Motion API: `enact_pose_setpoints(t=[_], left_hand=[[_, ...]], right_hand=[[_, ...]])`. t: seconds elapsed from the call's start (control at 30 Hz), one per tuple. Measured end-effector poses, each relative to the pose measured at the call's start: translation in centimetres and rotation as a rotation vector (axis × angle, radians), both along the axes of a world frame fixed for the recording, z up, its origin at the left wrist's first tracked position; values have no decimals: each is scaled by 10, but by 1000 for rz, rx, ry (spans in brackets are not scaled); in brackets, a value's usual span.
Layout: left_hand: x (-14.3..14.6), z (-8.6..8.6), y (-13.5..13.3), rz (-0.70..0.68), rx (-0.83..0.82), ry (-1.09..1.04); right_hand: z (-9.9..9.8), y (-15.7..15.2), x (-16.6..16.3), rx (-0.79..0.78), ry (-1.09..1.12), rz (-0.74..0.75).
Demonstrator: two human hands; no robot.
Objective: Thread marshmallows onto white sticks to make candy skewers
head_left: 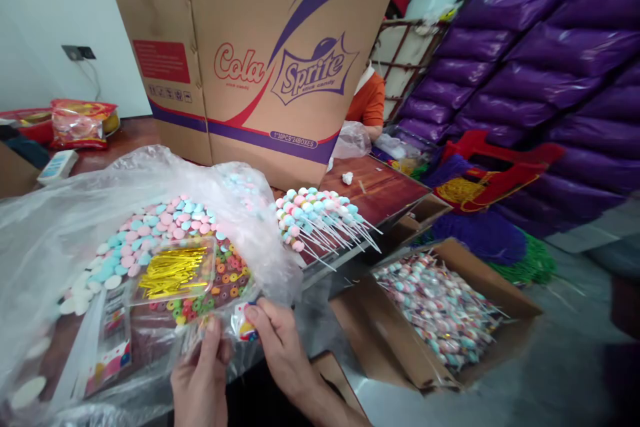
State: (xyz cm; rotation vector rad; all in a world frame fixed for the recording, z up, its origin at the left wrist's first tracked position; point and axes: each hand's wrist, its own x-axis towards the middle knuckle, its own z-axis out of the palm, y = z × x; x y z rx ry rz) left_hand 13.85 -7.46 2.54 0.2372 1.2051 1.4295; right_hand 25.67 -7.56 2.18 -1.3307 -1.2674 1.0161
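Note:
My left hand (200, 373) and my right hand (280, 340) meet at the table's near edge, both pinched on a small clear wrapper (243, 324) with a coloured print. Just beyond them lies a clear tray of gold twist ties (173, 271), resting on a heap of small coloured ring candies (230, 277). Pink, blue and white disc candies (145, 233) spread inside a big clear plastic bag (60, 227). A bundle of candy lollipops on white sticks (320, 213) lies on the table to the right.
A large Cola Sprite carton (260, 60) stands at the table's back. An open box of wrapped lollipops (440, 307) sits on the floor at right. Purple sacks (540, 60) are stacked behind it. A person in an orange top (367, 100) sits beyond the carton.

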Motion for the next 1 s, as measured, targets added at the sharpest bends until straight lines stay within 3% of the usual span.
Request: enact_pose_setpoints(t=[0.13,0.23,0.37,0.47,0.57,0.7,0.8,0.87,1.0], left_hand=[[-6,2,9,-62,-56,-92],[-11,3,13,-15,-32,-87],[-12,11,15,133,81,-41],[-15,12,16,147,77,-73],[-23,6,17,122,41,-124],[-29,4,17,98,-25,-209],[-31,8,18,87,-92,-302],[-31,12,20,99,-130,-349],[-32,16,23,136,-151,-361]], right_hand=[[8,5,12,99,-191,79],[12,10,20,162,-261,82],[25,26,39,208,-292,-77],[39,53,68,294,-555,-302],[48,89,97,251,-963,-484],[46,120,114,-9,-1289,-349],[40,121,116,-116,-1308,-339],[37,113,118,-88,-1270,-417],[39,76,114,272,-969,-527]])
